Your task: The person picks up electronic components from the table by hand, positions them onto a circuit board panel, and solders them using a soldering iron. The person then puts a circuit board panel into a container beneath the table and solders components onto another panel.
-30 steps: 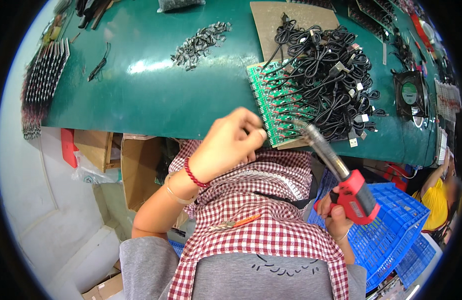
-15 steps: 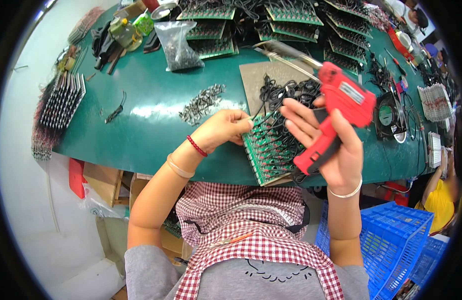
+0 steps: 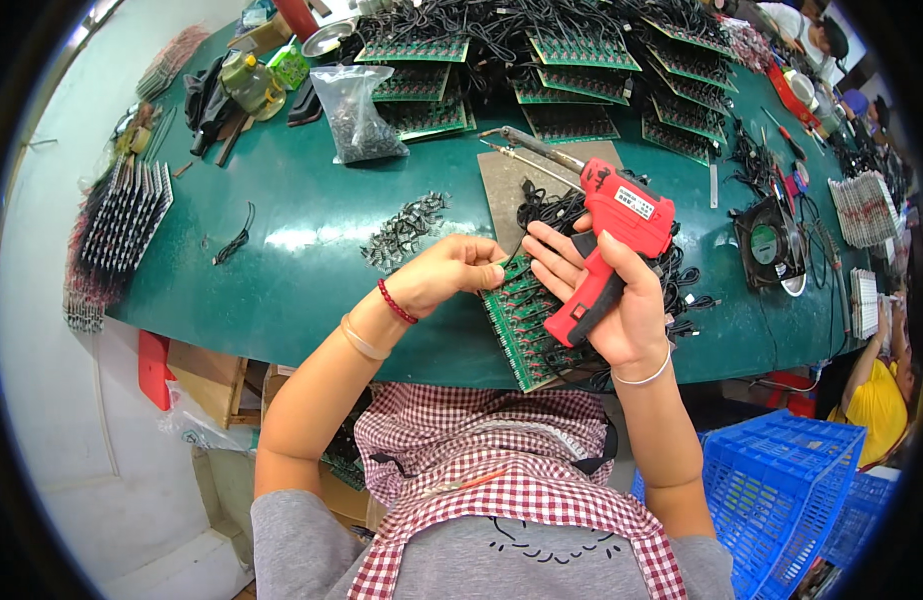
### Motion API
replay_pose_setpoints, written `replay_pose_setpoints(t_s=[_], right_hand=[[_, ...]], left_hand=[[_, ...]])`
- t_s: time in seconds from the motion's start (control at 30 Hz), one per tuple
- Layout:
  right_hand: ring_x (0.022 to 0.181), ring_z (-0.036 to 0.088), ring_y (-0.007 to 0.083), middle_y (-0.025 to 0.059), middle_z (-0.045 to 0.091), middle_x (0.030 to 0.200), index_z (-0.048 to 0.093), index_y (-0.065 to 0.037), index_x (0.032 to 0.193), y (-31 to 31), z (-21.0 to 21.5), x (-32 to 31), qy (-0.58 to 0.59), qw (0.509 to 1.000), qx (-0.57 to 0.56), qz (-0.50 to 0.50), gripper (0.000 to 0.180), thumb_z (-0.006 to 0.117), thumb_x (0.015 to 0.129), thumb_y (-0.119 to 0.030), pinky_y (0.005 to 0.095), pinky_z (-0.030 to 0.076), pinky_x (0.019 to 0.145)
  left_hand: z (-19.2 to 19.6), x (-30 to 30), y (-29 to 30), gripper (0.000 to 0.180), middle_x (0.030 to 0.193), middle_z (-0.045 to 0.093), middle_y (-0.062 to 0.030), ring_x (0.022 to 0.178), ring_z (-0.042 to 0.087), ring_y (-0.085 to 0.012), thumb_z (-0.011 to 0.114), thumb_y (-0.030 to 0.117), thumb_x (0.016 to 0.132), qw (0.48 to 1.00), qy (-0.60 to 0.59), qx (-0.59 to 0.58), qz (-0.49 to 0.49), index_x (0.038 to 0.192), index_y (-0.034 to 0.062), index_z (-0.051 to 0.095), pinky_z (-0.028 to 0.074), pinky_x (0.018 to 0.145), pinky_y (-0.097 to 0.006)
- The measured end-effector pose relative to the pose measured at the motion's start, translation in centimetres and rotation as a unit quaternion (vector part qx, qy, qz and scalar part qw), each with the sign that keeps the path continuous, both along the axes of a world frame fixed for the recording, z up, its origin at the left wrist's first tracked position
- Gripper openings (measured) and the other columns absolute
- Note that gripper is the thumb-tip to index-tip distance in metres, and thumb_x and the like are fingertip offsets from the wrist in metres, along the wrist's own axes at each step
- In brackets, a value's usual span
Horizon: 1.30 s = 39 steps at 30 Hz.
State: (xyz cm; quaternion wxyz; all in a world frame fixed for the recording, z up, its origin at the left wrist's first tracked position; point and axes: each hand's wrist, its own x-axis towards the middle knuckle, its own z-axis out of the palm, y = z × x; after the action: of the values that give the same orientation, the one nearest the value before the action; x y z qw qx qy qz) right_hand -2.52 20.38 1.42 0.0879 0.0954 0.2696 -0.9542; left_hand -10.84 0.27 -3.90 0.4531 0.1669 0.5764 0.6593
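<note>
Bench (image 3: pixel 272 290): green, hard and smooth; it lies under and around the circuit board panel (image 3: pixel 514 335).
Brown sheet (image 3: pixel 500 190): shows beyond the panel and seems to continue below it; probably stiff and light.
Black cables (image 3: pixel 557 208): a tangled heap on the far and right sides of the panel; they should be soft and bend easily, but may catch one another.
Circuit board panel: green, near the front edge of the bench. I judge it thin, stiff and rather light, though the cables may pull on it. Its small joints are likely fragile, so the left edge or a corner is the better place to take hold.
Soldering gun (image 3: pixel 604 212): red, above the right part of the panel, its metal tip pointing beyond it. It is probably heavier at the body; the handle is the safe hold, because the tip may be hot.
Right hand (image 3: pixel 624 325): over the panel's right part, palm up, fingers spread wide; the gun's handle rests across the palm, kept by the thumb.
Left hand (image 3: pixel 450 275): at the panel's far left corner; thumb and fingers are narrow together and appear to pinch this corner.
Small metal parts (image 3: pixel 402 230): loose pile, left of the panel and farther away; light, easy to scatter.
</note>
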Motion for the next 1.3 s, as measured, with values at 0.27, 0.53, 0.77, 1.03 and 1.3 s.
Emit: replay_pose_setpoints(t_s=[0.27, 0.53, 0.77, 1.03, 1.3], right_hand=[[0.117, 0.046, 0.0371, 0.0288, 0.045, 0.123, 0.044, -0.005, 0.11, -0.2, 0.0, -0.2, -0.007, 1.0, 0.002, 0.002, 0.028, 0.052, 0.087, -0.019, 0.0427, 0.037, 0.099], [0.117, 0.043, 0.0439, 0.0345, 0.041, 0.124, 0.045, -0.004, 0.109, 0.3, 0.5, -0.6, -0.001, 0.999, -0.046, -0.002, 0.028, 0.052, 0.085, -0.018, 0.0488, 0.037, 0.099], [0.126, 0.027, 0.0476, 0.0347, 0.029, 0.133, 0.05, -0.005, 0.107, 3.8, 2.6, 1.5, 0.049, 0.996, -0.064, -0.031, 0.027, 0.052, 0.086, -0.021, 0.0575, 0.025, 0.103], [0.134, 0.007, 0.0433, 0.0304, 0.013, 0.142, 0.05, -0.001, 0.11, 8.5, 6.8, 6.9, 0.163, 0.976, -0.059, -0.129, 0.028, 0.053, 0.086, -0.015, 0.0596, 0.01, 0.107], [0.135, 0.008, 0.0402, 0.0264, 0.013, 0.144, 0.048, -0.003, 0.113, 9.7, 7.1, 10.3, 0.189, 0.967, -0.044, -0.166, 0.029, 0.053, 0.086, -0.01, 0.059, 0.011, 0.107]], left_hand=[[-1.3, -1.0, -0.3, 0.023, 0.073, 0.053, 0.0068, 0.065, 0.042, -0.0015, 0.062, 0.024, 0.084, 0.998, 0.008, 0.036, -0.046, 0.091, 0.0029, 0.057, 0.032, 0.057, -0.017], [-1.3, -0.8, 0.3, 0.019, 0.082, 0.06, 0.0001, 0.078, 0.059, -0.0089, 0.059, 0.021, 0.086, 0.992, -0.091, 0.085, -0.012, 0.093, 0.0035, 0.057, 0.052, 0.072, -0.026], [2.7, 0.6, 0.9, 0.011, 0.075, 0.059, 0.0017, 0.065, 0.058, -0.0076, 0.051, 0.015, 0.086, 0.98, 0.048, -0.124, 0.147, 0.081, 0.006, 0.057, 0.051, 0.062, -0.026], [9.3, -0.3, 4.2, 0.029, 0.095, 0.062, -0.0173, 0.084, 0.064, -0.025, 0.046, 0.029, 0.091, 0.979, -0.111, 0.119, 0.126, 0.096, 0.0, 0.05, 0.052, 0.079, -0.038], [15.1, 0.2, 3.7, 0.042, 0.089, 0.062, -0.0132, 0.076, 0.062, -0.0208, 0.05, 0.042, 0.087, 0.952, 0.022, 0.234, 0.197, 0.1, 0.0018, 0.055, 0.053, 0.075, -0.045]])
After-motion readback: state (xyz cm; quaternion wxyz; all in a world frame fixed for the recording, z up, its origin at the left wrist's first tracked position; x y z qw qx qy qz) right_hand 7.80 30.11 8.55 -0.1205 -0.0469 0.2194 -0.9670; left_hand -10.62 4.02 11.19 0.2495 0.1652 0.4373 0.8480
